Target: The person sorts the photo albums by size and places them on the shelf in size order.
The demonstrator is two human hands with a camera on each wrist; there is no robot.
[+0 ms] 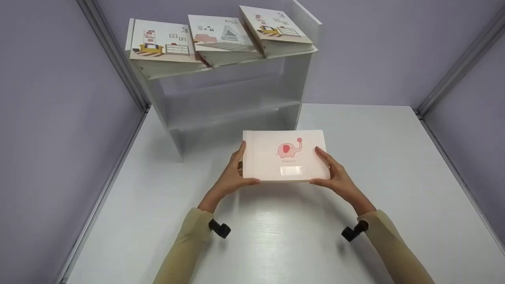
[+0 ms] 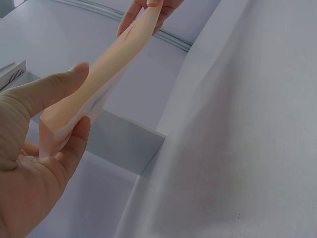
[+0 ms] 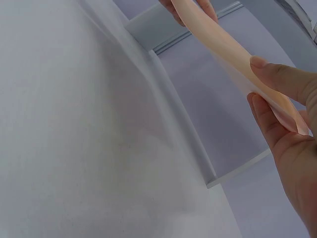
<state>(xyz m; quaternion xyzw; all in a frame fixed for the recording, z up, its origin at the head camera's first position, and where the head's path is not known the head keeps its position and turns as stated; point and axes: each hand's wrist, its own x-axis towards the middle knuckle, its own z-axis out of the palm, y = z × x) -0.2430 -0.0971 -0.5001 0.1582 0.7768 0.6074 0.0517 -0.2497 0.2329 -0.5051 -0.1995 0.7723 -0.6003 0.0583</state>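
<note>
A thin, pale pink book with a pink elephant on its cover is held level above the white table, cover facing up, in the head view. My left hand grips its left end, thumb along the near edge and fingers at the side. At the opposite end, my right hand pinches the near corner, with one fingertip on the cover. Both wrist views show the book edge-on between thumb and fingers, raised off the table surface.
Just beyond the book stands a white shelf unit. Three thicker picture-covered books lie slanted on its top: left, middle and right. Pale purple panels wall in the table.
</note>
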